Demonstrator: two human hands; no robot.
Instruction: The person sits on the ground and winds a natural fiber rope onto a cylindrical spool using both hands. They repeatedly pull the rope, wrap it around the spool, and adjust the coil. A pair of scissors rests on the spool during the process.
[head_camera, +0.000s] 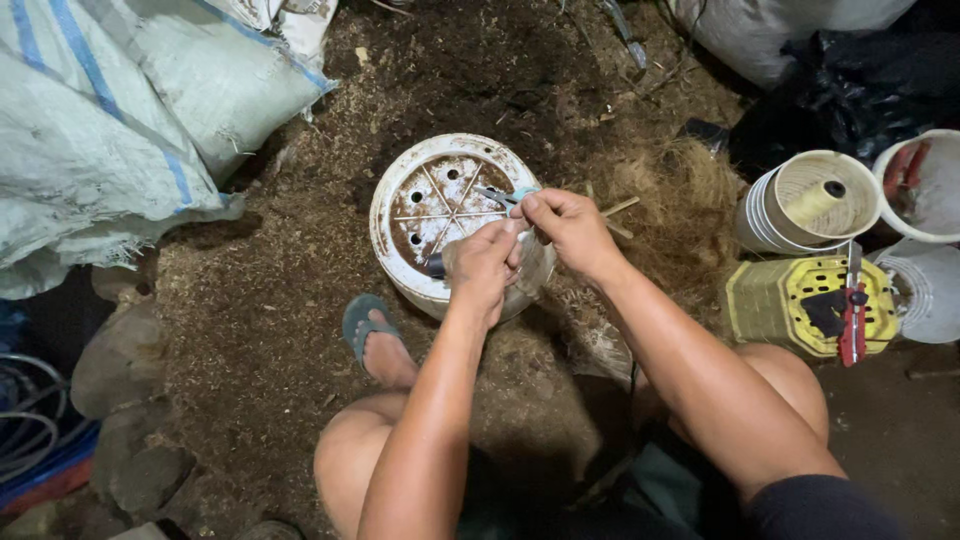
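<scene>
A white plastic pot (383, 236) lies upside-down on the soil, its dirty base full of drain holes. Just over its right rim, my left hand (483, 268) grips a small clear plastic container (537, 270). My right hand (572, 226) is closed on a teal-handled metal tool (498, 195), pliers or snips, whose tip points left over the pot's base. The two hands touch each other above the container. I cannot tell what the tool's tip touches.
Woven sacks (120, 120) fill the left. On the right stand stacked white pots (800, 205) with a twine spool, yellow pots (790, 305) with red-handled cutters (853, 310), and a black bag (850, 90). Coconut fibre (680, 190) is beside my right arm. My sandalled foot (372, 335) is below the pot.
</scene>
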